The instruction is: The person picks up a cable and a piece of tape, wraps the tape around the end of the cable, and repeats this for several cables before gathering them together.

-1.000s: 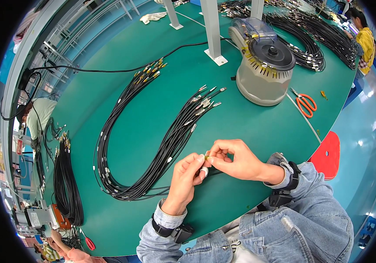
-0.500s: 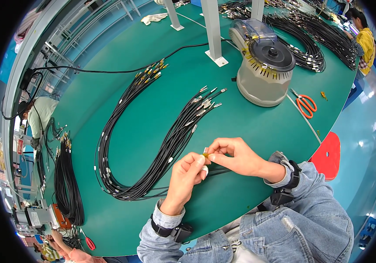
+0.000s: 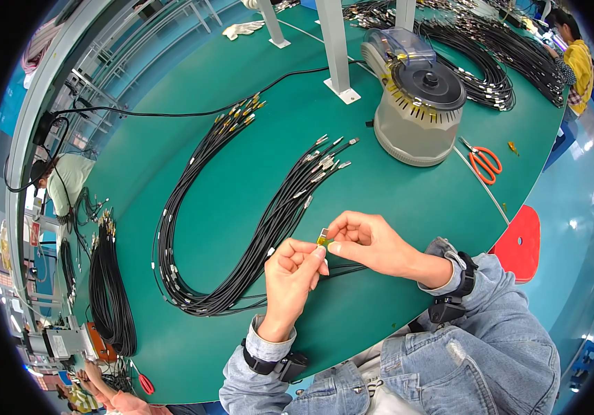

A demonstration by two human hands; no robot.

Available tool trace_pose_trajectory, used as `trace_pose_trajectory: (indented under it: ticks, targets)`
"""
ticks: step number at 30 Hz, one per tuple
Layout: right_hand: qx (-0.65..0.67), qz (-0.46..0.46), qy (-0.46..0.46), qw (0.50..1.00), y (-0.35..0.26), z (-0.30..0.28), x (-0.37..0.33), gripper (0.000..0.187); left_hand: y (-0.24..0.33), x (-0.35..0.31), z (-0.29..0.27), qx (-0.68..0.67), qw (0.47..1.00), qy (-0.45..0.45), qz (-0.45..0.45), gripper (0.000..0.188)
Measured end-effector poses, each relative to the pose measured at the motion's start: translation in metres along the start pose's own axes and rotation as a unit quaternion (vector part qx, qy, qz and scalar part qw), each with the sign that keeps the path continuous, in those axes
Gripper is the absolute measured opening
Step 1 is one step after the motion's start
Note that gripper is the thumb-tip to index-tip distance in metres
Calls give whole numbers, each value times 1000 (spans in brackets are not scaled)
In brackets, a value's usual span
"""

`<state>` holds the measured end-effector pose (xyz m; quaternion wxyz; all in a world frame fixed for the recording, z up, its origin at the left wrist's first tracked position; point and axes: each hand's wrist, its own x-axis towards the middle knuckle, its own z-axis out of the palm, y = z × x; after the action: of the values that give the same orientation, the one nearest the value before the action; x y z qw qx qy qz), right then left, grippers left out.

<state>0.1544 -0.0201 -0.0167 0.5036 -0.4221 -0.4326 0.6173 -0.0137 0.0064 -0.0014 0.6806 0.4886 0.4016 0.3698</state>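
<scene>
My left hand [image 3: 291, 271] pinches a cable connector [image 3: 324, 233] with a small metal plug end pointing up. Yellow tape [image 3: 322, 241] wraps around the connector just below the metal. From the right, the thumb and forefinger of my right hand [image 3: 369, 243] close in on the tape's edge. Black cable [image 3: 345, 270] shows below my right hand. A U-shaped bundle of black cables [image 3: 231, 294] lies to the left of my hands. Its near branch has bare metal plugs [image 3: 328, 162]; the far branch ends in yellow-taped plugs [image 3: 238, 117].
A round tape dispenser [image 3: 418, 104] stands beyond my hands, near a grey post [image 3: 335, 55]. Orange-handled scissors [image 3: 483, 164] lie right of it, above a red stool [image 3: 520, 242]. More cable bundles [image 3: 110, 297] lie left and far right. Other people [image 3: 577, 72] work around the green table [image 3: 193, 366].
The connector's metal end and yellow tape now stand clearer above my fingertips. My left hand has shifted slightly, and a white piece seen beneath its fingers is no longer visible.
</scene>
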Motion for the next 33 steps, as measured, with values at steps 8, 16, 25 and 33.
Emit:
trace_pose_trajectory:
  ticks: [8, 16, 25, 33]
  targets:
    - [-7, -15, -6, 1000, 9, -3, 2, 14, -2, 0, -1, 7, 1000, -7, 6, 6]
    - [6, -17, -8, 1000, 10, -3, 1, 16, -4, -3, 3, 29, 999, 2, 22, 13]
    - [26, -8, 1, 1000, 10, -1, 1, 17, -8, -4, 3, 25, 999, -8, 28, 18]
    - [9, -5, 20, 1000, 8, 1, 0, 17, -11, -4, 3, 26, 999, -11, 21, 18]
